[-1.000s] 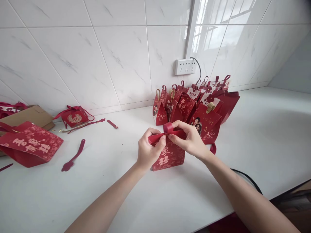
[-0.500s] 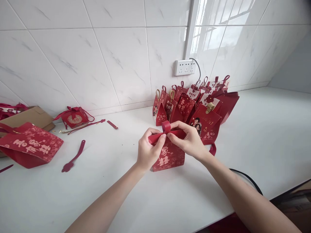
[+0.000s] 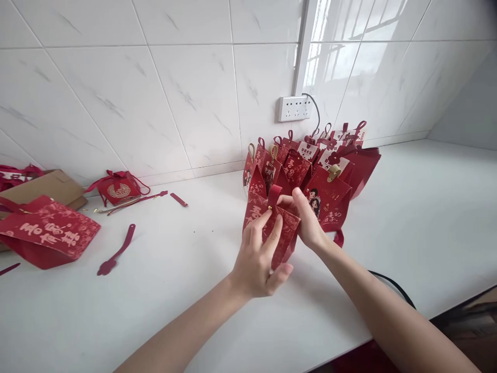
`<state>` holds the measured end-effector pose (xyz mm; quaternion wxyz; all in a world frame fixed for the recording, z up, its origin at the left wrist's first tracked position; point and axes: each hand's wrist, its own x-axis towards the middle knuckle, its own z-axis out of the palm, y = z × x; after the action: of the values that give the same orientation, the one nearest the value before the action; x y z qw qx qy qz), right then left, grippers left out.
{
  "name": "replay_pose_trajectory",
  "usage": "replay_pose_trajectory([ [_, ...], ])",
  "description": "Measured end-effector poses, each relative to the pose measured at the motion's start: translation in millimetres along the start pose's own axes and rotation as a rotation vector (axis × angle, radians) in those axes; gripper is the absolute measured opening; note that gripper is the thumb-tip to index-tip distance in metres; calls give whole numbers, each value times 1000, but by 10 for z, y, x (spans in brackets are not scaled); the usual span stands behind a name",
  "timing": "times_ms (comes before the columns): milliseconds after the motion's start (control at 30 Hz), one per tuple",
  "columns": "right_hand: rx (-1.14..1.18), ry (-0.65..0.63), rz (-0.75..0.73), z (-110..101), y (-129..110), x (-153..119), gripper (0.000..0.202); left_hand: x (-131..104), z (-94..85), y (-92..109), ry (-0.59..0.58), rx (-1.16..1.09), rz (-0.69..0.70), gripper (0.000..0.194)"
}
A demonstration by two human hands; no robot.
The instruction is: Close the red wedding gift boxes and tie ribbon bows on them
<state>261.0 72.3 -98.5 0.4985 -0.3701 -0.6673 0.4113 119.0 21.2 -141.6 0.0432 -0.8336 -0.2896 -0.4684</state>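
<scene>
A red patterned gift box (image 3: 286, 228) stands on the white table, its top narrowed under a red strap loop (image 3: 274, 195) with a small gold stud. My left hand (image 3: 256, 256) lies against its front, fingers spread and fingertips beside the stud, the thumb apart from the box. Round the back right of its top is my right hand (image 3: 310, 220). There the fingers curl behind the strap, partly hidden by the box, while the thumb points up.
Several finished red boxes (image 3: 330, 199) crowd behind and to the right. On the left lie another red box (image 3: 62, 228), a small red pouch (image 3: 120, 187), a loose dark red strap (image 3: 118, 251) and a brown carton (image 3: 72, 186). A power socket (image 3: 295, 109) is on the tiled wall, and a black cable (image 3: 392, 284) lies at right.
Both hands have left their pinch at the box's top edge. The left moved down onto the front with fingers spread; the right went behind the top. The box has turned slightly.
</scene>
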Motion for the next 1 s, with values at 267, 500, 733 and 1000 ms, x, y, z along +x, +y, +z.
replay_pose_trajectory([
  [267, -27, -88, -63, -16, -61, -2, 39, 41, -177, -359, 414, 20, -219, 62],
  [500, -79, 118, -157, 90, -89, -67, 39, 347, -359, -163, 125, -407, -616, 17],
  [733, -100, -46, -264, 88, -110, -68, 14, 446, -509, -192, 155, -350, -562, 17],
  [1000, -90, -103, -287, 95, -153, -102, 11, 559, -655, -160, 149, -443, -632, 32],
])
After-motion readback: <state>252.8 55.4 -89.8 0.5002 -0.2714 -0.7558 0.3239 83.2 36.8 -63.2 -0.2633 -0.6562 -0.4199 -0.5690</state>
